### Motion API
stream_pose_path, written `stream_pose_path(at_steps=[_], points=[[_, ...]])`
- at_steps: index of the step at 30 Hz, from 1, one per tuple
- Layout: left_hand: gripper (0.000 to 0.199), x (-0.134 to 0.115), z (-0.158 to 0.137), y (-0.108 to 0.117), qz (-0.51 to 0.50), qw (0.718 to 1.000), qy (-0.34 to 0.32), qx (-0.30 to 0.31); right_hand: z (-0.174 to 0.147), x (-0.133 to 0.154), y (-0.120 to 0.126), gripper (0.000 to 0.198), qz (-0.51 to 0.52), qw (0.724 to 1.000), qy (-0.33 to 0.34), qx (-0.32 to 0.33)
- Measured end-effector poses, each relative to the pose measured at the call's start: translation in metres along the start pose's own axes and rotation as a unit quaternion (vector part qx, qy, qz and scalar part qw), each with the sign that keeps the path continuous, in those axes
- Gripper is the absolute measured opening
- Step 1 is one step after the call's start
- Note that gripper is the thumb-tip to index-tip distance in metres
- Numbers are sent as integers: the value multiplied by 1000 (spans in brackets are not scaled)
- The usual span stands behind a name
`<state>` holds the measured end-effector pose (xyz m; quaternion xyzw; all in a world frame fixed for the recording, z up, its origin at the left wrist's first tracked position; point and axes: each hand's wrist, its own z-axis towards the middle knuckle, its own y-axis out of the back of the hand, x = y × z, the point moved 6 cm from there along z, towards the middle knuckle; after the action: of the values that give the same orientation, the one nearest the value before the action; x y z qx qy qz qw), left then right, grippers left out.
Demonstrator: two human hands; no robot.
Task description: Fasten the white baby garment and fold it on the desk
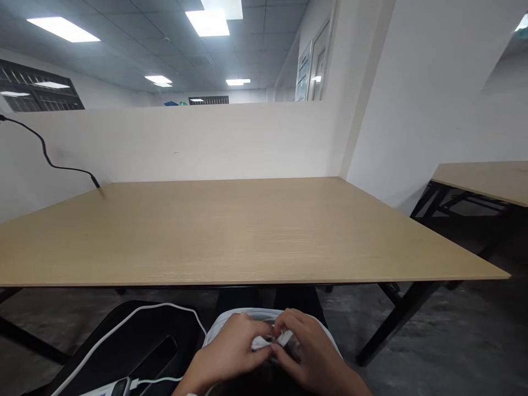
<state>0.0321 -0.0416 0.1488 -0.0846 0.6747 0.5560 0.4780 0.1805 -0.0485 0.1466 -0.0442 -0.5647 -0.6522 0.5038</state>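
Note:
Low in the view, over my lap, my left hand [237, 346] and my right hand [303, 346] meet with their fingertips close together. Between the thumbs and curled fingers shows a small white piece [260, 343], perhaps soft like tissue or cloth; its kind is not clear. Each hand pinches a part of it, and the fingers hide most of it. Pale grey cloth of my top [258, 314] lies just behind the hands. Both hands are below the near edge of the wooden table [231, 231], apart from it.
To the left is a black seat [181, 319] with a dark phone-like slab [154, 360], a white cable [124, 316] and a white device [103, 389]. A black cable [53, 164] hangs by the partition [214, 140]. A second table [490, 179] stands at right.

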Motion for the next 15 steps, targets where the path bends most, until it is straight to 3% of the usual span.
stream_pose_path(at_steps=[2, 5, 8, 15], points=[[20, 0, 1, -3, 11, 999, -9, 34, -1, -3, -3, 7, -33, 999, -5, 4], [19, 4, 3, -4, 3, 999, -11, 52, -1, -10, -9, 15, -52, 999, -2, 13], [19, 12, 5, 1, -29, 999, 11, 23, -1, -16, -14, 24, -71, 997, 22, 10], [29, 20, 8, 6, -46, 998, 31, -27, 2, -12, -15, 18, -168, 981, 81, -42]])
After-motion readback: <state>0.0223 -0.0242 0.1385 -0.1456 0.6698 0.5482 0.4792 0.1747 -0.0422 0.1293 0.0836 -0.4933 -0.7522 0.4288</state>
